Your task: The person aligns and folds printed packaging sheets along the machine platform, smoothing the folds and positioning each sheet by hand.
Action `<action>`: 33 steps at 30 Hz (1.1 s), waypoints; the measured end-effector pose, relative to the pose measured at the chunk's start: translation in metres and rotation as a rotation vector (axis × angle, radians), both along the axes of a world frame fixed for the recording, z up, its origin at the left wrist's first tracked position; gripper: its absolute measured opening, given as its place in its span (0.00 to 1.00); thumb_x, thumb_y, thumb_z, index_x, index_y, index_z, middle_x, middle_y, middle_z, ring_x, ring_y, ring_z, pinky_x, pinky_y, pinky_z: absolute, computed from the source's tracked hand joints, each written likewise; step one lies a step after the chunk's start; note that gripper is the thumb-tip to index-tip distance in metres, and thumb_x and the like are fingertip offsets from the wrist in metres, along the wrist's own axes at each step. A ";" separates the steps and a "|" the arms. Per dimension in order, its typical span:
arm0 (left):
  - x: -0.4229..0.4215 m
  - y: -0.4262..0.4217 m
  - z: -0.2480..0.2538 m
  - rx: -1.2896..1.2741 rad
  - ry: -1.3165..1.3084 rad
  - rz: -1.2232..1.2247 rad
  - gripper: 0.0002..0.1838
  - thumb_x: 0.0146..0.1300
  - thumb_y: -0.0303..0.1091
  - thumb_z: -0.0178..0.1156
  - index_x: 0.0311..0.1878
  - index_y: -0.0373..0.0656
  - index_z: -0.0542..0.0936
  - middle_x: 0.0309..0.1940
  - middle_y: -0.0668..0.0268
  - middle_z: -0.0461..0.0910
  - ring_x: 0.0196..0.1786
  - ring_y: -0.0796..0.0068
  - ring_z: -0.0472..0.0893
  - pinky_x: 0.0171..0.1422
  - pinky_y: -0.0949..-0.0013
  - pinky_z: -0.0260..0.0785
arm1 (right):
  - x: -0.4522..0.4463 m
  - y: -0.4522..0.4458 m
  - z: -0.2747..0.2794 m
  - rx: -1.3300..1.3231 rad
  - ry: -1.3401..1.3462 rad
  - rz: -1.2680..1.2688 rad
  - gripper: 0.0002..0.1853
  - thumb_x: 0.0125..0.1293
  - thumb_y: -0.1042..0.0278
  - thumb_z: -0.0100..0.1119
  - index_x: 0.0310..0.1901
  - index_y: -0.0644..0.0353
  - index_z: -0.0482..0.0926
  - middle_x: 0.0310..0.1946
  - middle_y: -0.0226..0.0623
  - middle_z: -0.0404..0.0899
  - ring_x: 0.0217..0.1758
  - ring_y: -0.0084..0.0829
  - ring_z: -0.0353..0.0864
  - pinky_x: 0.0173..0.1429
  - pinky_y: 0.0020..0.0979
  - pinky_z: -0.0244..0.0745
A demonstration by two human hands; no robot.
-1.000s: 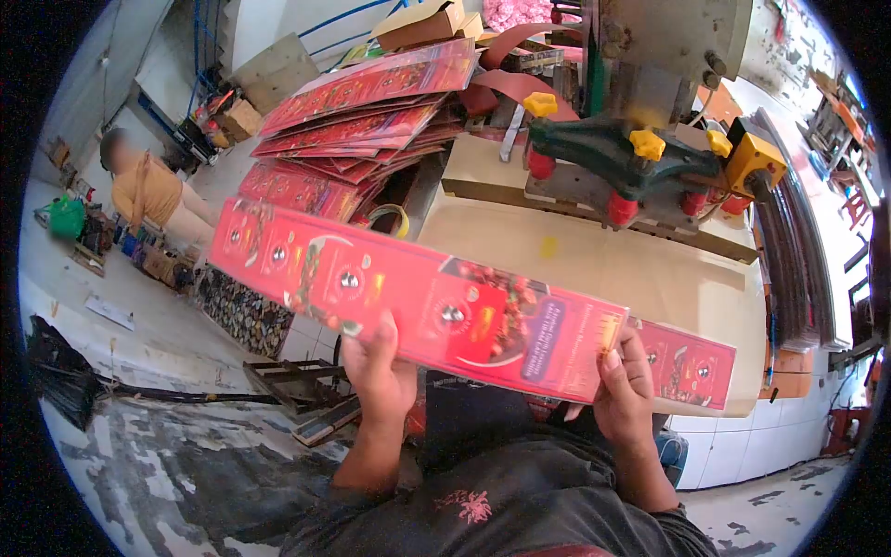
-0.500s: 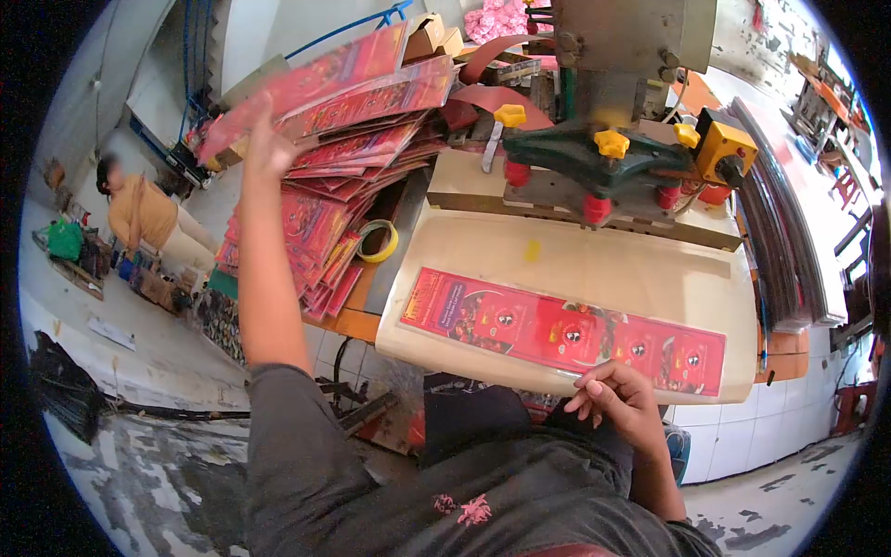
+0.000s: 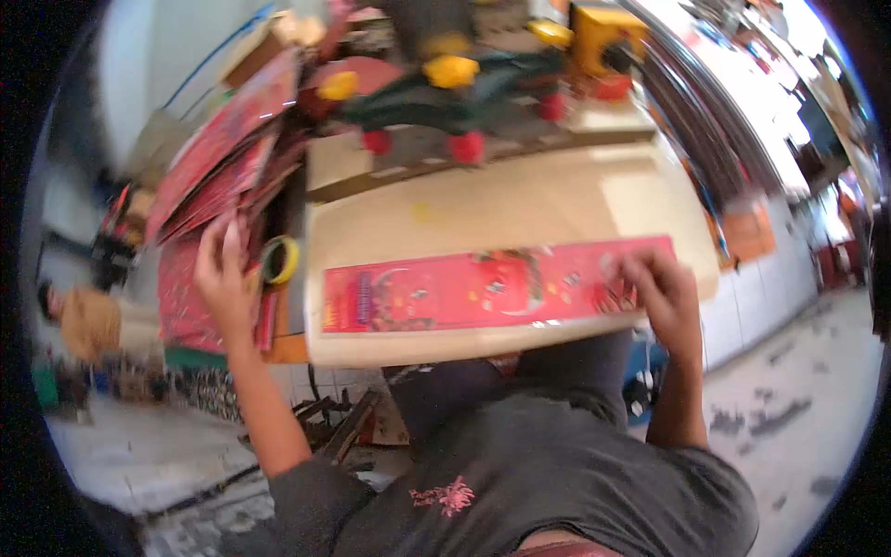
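My left hand [image 3: 223, 274] is beside the pile of red printed plastic sheets [image 3: 218, 176] on the left, fingers apart and nothing in them. In front of me a long red printed strip [image 3: 445, 288] with food pictures lies flat on the cream board [image 3: 371, 348] of a press. Over the strip's right end is my right hand [image 3: 666, 302], its fingers bent and somewhat apart. Blur hides whether the fingertips touch the strip.
The press head [image 3: 455, 102], with yellow knobs and red feet, stands behind the board. A yellow tape roll [image 3: 280, 260] sits between board and pile. A yellow control box [image 3: 608, 42] is at back right. A person [image 3: 90, 320] in a tan top is far left.
My left hand has let go of a red sheet on the pile and come down toward me. My right hand has moved from the board's front edge to the strip's right end. The view has shifted.
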State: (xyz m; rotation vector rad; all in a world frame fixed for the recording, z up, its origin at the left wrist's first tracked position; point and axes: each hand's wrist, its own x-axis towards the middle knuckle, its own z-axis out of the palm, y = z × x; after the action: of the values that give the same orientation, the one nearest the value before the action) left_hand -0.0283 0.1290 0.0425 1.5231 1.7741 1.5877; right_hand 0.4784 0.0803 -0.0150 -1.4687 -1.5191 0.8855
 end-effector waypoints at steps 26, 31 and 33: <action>0.037 -0.074 -0.092 -0.524 0.242 0.050 0.18 0.69 0.40 0.64 0.52 0.33 0.80 0.37 0.67 0.76 0.39 0.78 0.73 0.49 0.71 0.68 | 0.087 0.016 -0.034 -0.094 0.051 -0.260 0.19 0.69 0.56 0.63 0.43 0.70 0.83 0.29 0.34 0.83 0.31 0.19 0.78 0.35 0.24 0.72; 0.019 -0.072 -0.101 -0.443 -0.262 -0.015 0.15 0.70 0.37 0.63 0.51 0.36 0.78 0.41 0.70 0.80 0.45 0.81 0.77 0.53 0.74 0.70 | 0.086 0.019 -0.030 -0.037 0.454 -0.207 0.13 0.70 0.62 0.59 0.46 0.65 0.78 0.36 0.30 0.81 0.36 0.14 0.77 0.42 0.19 0.71; 0.021 -0.075 -0.100 -0.387 -0.586 -0.055 0.11 0.72 0.37 0.61 0.50 0.40 0.78 0.44 0.68 0.82 0.47 0.80 0.80 0.54 0.70 0.74 | 0.087 0.022 -0.034 -0.029 0.583 -0.154 0.12 0.69 0.64 0.57 0.47 0.65 0.78 0.38 0.31 0.81 0.38 0.15 0.78 0.44 0.19 0.72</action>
State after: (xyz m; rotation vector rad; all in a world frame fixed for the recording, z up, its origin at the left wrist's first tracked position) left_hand -0.0076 0.0537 -0.0572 0.8126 1.5587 1.3698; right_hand 0.5654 0.1026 -0.0489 -1.1846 -0.9539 1.1220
